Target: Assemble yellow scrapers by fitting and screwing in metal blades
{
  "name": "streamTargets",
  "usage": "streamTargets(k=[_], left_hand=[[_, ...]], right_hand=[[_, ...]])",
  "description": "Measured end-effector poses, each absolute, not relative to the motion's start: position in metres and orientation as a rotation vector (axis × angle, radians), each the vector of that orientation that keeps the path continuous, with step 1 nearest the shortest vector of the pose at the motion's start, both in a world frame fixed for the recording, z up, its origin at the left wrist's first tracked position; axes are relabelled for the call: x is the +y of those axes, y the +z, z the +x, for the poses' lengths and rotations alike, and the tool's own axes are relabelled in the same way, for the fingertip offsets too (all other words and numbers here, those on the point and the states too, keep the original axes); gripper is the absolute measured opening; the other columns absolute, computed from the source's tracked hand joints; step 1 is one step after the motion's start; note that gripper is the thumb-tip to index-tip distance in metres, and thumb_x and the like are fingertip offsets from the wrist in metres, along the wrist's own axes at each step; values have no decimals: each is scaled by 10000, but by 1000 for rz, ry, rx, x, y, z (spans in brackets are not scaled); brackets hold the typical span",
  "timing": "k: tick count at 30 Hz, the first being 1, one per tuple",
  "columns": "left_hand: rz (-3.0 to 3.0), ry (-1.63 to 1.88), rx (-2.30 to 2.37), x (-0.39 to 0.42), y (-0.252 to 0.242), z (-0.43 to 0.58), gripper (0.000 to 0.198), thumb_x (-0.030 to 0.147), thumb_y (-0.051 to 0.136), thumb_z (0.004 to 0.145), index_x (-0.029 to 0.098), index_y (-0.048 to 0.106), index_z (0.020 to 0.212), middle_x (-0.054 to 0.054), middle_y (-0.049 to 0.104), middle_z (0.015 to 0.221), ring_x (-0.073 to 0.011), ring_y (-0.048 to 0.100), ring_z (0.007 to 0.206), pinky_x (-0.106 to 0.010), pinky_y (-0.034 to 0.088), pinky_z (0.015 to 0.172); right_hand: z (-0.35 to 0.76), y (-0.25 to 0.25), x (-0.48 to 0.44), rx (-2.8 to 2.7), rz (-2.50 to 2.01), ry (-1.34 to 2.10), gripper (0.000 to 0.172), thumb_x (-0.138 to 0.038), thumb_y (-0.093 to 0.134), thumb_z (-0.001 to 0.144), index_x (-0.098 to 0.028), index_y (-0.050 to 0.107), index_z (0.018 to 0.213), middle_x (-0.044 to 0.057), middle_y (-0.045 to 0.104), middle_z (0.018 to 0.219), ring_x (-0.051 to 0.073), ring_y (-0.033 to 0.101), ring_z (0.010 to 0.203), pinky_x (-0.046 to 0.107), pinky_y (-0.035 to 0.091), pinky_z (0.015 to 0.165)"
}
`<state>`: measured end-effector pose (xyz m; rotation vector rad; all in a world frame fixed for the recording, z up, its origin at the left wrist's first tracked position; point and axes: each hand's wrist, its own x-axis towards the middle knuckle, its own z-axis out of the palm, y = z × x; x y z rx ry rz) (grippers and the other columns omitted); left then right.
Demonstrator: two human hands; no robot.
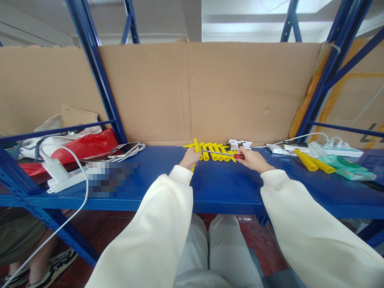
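My left hand (pixel 189 158) is closed around a yellow plastic tube (pixel 196 146) held upright over the blue shelf (pixel 222 188). My right hand (pixel 252 159) grips the red handle of a screwdriver (pixel 222 153); its thin metal shaft points left toward the yellow tube. Just behind both hands lies a row of several yellow tubes (pixel 216 151) side by side. A small stack of white pieces (pixel 240 144) sits behind my right hand. Both arms wear white sleeves.
A cardboard sheet (pixel 210 92) backs the shelf. On the left lie a phone (pixel 123 149), a white power strip with charger (pixel 61 176), cables and a red bag (pixel 87 146). On the right are two more yellow tubes (pixel 315 164), green packets (pixel 345 166) and white items. Another person's legs show at lower left.
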<state>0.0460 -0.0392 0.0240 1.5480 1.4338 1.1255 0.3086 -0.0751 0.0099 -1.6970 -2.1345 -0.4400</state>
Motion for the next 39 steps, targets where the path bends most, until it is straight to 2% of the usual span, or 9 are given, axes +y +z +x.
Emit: streamTargets(k=[4, 11, 20, 32, 35, 39], left_hand=[[1539, 1122, 1412, -40, 24, 46, 194, 32, 595, 846, 154, 549, 703, 84, 407, 430, -58, 375, 361, -188, 280, 408], [1533, 1129, 1416, -40, 25, 47, 204, 10, 576, 842, 157, 544, 703, 79, 416, 437, -66, 380, 373, -193, 282, 413], [1563, 1095, 1424, -41, 25, 47, 109, 35, 579, 844, 127, 603, 792, 74, 425, 455, -76, 391, 385, -198, 300, 420], [1541, 1114, 1410, -41, 26, 46, 164, 18, 589, 836, 143, 572, 732, 75, 432, 450, -69, 390, 379, -202, 300, 433], [1522, 1128, 1401, -41, 25, 46, 181, 41, 624, 838, 152, 558, 712, 78, 426, 450, -64, 383, 379, -201, 286, 432], [1520, 1125, 1399, -42, 26, 46, 187, 33, 607, 846, 156, 557, 714, 73, 430, 457, -70, 382, 388, -207, 283, 435]], right_hand=[[309, 10, -75, -2157, -1671, -454, 76, -267, 565, 885, -212, 599, 924, 75, 729, 847, 210, 655, 722, 268, 385, 607], [307, 12, -76, -2173, -1701, -374, 146, -246, 524, 920, -197, 651, 971, 114, 749, 972, 235, 691, 847, 285, 439, 677], [310, 10, -73, -2117, -1694, -444, 113, -314, 612, 869, -228, 603, 941, 63, 723, 807, 216, 661, 703, 265, 388, 586], [308, 9, -74, -2157, -1583, -455, 205, -308, 537, 920, -207, 701, 990, 107, 758, 969, 233, 687, 844, 297, 468, 702], [310, 9, -72, -2146, -1584, -448, 180, -298, 553, 901, -213, 684, 992, 99, 757, 963, 231, 686, 826, 294, 463, 684], [313, 7, -69, -2101, -1605, -434, 128, -299, 601, 849, -233, 626, 956, 55, 734, 850, 207, 660, 708, 266, 415, 595]])
